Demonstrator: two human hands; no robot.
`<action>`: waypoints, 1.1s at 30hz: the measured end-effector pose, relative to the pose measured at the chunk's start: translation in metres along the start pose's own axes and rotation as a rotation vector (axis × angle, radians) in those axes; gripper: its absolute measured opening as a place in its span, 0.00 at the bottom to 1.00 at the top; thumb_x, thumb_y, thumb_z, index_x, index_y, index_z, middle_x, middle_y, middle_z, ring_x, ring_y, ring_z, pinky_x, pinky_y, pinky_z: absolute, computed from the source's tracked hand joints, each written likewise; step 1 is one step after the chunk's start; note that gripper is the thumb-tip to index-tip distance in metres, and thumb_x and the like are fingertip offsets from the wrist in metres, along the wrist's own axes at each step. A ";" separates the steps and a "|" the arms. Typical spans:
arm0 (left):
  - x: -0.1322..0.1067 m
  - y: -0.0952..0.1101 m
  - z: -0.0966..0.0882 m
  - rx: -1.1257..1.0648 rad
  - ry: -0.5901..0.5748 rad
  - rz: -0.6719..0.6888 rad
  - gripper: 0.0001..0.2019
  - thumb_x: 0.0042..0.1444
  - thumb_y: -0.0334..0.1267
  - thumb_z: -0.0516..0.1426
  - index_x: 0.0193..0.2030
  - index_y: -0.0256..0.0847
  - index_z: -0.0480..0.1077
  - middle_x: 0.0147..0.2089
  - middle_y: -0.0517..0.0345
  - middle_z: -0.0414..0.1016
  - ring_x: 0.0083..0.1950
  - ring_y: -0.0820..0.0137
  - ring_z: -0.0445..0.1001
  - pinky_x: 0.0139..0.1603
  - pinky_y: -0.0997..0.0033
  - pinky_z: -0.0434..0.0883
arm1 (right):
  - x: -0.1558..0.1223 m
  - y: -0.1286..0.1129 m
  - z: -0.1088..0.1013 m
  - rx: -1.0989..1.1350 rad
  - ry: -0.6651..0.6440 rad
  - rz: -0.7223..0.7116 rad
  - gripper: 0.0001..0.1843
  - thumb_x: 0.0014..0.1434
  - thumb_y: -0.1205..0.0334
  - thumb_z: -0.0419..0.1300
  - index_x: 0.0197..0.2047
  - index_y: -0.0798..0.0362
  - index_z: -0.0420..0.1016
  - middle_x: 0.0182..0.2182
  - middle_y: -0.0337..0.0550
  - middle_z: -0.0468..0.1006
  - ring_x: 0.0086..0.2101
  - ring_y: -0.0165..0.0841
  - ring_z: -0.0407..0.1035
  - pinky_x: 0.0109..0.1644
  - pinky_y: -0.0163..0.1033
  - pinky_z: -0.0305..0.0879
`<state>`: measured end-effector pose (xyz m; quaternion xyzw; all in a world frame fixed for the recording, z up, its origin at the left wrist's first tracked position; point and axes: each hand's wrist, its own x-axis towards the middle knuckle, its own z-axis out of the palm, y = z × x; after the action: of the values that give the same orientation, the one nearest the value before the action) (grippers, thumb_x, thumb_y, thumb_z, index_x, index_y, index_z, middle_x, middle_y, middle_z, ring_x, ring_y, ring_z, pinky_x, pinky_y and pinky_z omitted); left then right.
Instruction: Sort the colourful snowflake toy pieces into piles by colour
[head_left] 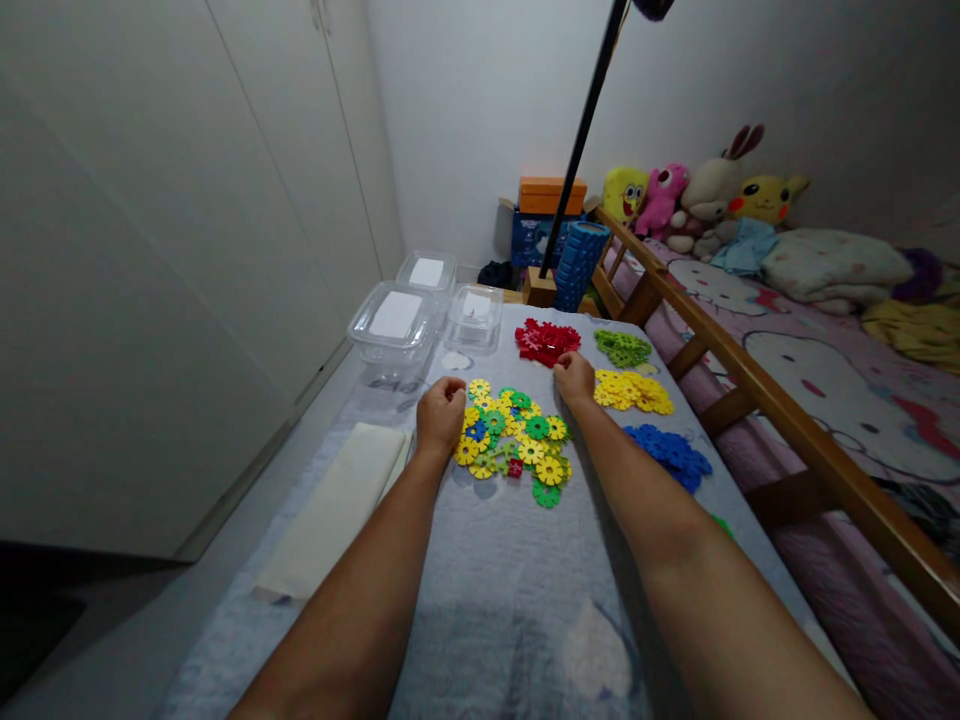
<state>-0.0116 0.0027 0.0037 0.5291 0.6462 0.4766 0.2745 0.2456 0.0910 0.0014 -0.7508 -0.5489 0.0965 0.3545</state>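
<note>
A mixed pile of flower-shaped plastic pieces (531,451), mostly yellow and green with a few blue and one dark red, lies in the middle of the table. At its left edge is my left hand (441,415), fingers curled closed; whatever they may hold is hidden. My right hand (575,379) is pinched closed at the near edge of a pile of red pieces (546,341), and I cannot make out anything between its fingertips. To the right of that hand lie sorted piles of light green pieces (622,348), yellow pieces (634,392) and blue pieces (670,455).
Clear lidded containers (393,330) with white labels stand at the back left. A folded cream cloth (337,505) lies along the table's left side. Beyond the right edge runs a wooden bed rail (750,375). A black pole (585,140) rises behind the table.
</note>
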 end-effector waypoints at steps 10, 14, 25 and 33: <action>0.001 -0.002 0.001 -0.017 -0.005 0.019 0.12 0.52 0.38 0.54 0.39 0.40 0.77 0.37 0.56 0.81 0.40 0.66 0.77 0.46 0.69 0.71 | -0.039 -0.012 -0.031 0.189 -0.236 -0.142 0.08 0.50 0.66 0.58 0.34 0.54 0.77 0.31 0.41 0.79 0.33 0.34 0.70 0.41 0.37 0.65; 0.001 -0.002 0.002 -0.010 0.000 0.012 0.12 0.52 0.38 0.54 0.39 0.40 0.77 0.38 0.56 0.81 0.40 0.67 0.77 0.46 0.69 0.71 | -0.074 -0.030 -0.058 0.112 -0.555 -0.379 0.05 0.54 0.66 0.60 0.32 0.54 0.77 0.28 0.38 0.76 0.30 0.31 0.68 0.37 0.35 0.60; 0.001 -0.002 0.001 -0.015 0.012 0.037 0.13 0.51 0.38 0.53 0.38 0.39 0.77 0.36 0.56 0.80 0.39 0.66 0.76 0.45 0.68 0.70 | -0.150 -0.052 -0.087 -0.358 -0.722 -0.842 0.10 0.59 0.60 0.66 0.43 0.54 0.79 0.41 0.49 0.78 0.44 0.39 0.68 0.46 0.40 0.57; -0.001 0.000 0.000 -0.024 0.029 0.025 0.12 0.51 0.37 0.54 0.38 0.40 0.77 0.37 0.56 0.81 0.39 0.66 0.77 0.46 0.68 0.71 | -0.134 -0.043 -0.082 -0.158 -0.665 -0.763 0.06 0.58 0.66 0.64 0.40 0.54 0.79 0.38 0.47 0.79 0.41 0.37 0.70 0.48 0.39 0.60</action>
<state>-0.0116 0.0018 0.0037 0.5268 0.6376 0.4956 0.2653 0.2066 -0.0571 0.0561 -0.4502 -0.8727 0.1521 0.1127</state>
